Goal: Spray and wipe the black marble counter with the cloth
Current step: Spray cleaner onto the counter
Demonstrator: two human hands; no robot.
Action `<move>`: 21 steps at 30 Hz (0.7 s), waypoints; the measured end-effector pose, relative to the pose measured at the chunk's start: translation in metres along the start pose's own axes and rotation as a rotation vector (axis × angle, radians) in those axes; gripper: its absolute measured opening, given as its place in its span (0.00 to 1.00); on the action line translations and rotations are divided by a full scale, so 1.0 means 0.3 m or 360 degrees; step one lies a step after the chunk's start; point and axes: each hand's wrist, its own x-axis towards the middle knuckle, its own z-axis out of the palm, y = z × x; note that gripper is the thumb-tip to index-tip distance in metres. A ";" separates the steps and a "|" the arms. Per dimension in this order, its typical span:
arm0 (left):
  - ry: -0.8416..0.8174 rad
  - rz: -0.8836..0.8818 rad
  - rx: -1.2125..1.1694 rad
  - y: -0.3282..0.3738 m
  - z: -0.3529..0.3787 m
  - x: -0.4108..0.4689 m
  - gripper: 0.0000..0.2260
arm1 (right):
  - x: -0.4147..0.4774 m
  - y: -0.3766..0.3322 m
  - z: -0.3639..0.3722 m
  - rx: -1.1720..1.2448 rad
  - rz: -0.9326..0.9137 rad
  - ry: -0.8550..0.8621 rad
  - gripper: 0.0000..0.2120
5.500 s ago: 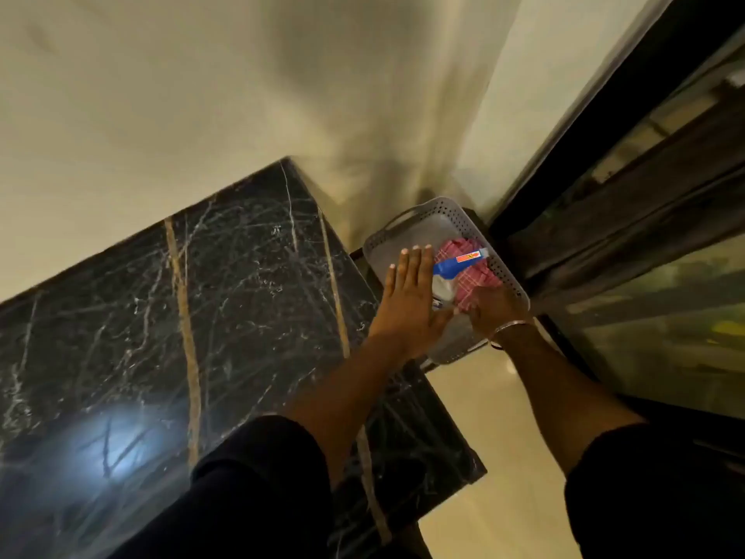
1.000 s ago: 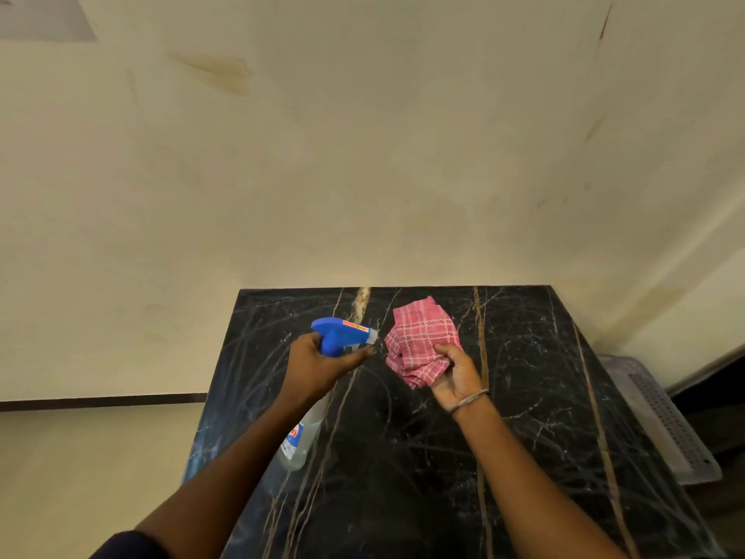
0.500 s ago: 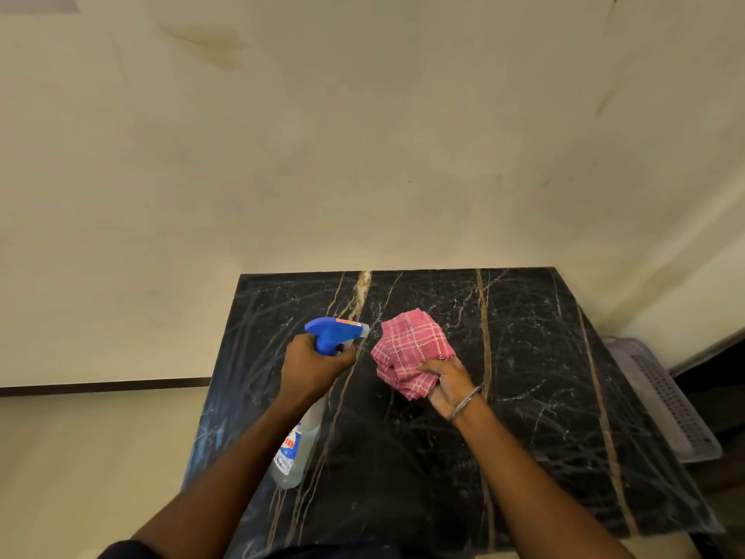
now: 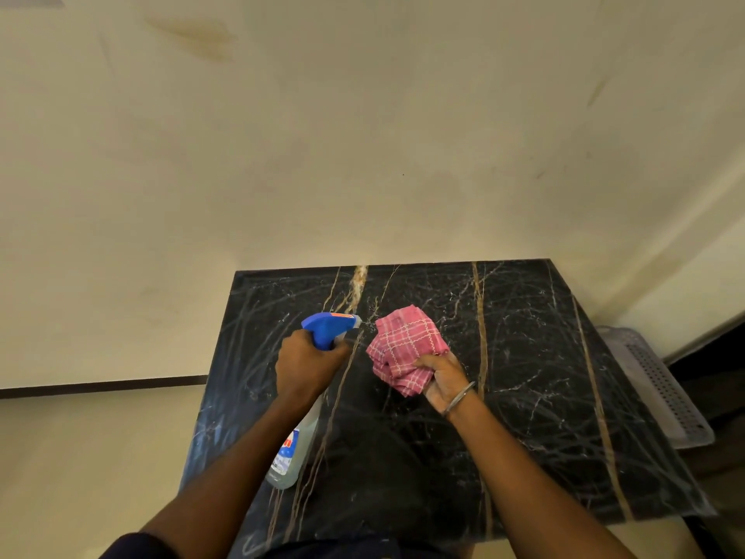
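Observation:
The black marble counter with gold and white veins fills the lower middle of the head view. My left hand grips the neck of a clear spray bottle with a blue trigger head, its nozzle pointing right toward the cloth. My right hand, with a metal bangle at the wrist, holds a bunched pink checked cloth just above the counter's middle. Nozzle and cloth are a small gap apart.
A cream wall rises directly behind the counter. A grey perforated plastic tray sits lower at the counter's right side. To the left lies a pale floor with a dark skirting line.
Since 5.5 s ago both hands took the bottle and cloth from the tray and came over the counter. In the last second the hands and cloth shifted slightly lower and closer to the counter.

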 end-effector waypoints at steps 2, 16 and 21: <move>0.0026 -0.0023 0.0012 -0.012 -0.005 0.000 0.06 | 0.005 0.001 -0.007 -0.0003 -0.0008 0.0009 0.26; 0.0000 -0.0002 -0.0078 0.010 0.032 -0.044 0.06 | 0.051 -0.014 0.009 0.0009 0.0051 -0.0019 0.26; 0.0271 -0.0040 -0.0361 0.069 0.014 -0.028 0.09 | 0.106 -0.062 -0.016 -0.0051 0.0083 0.0024 0.25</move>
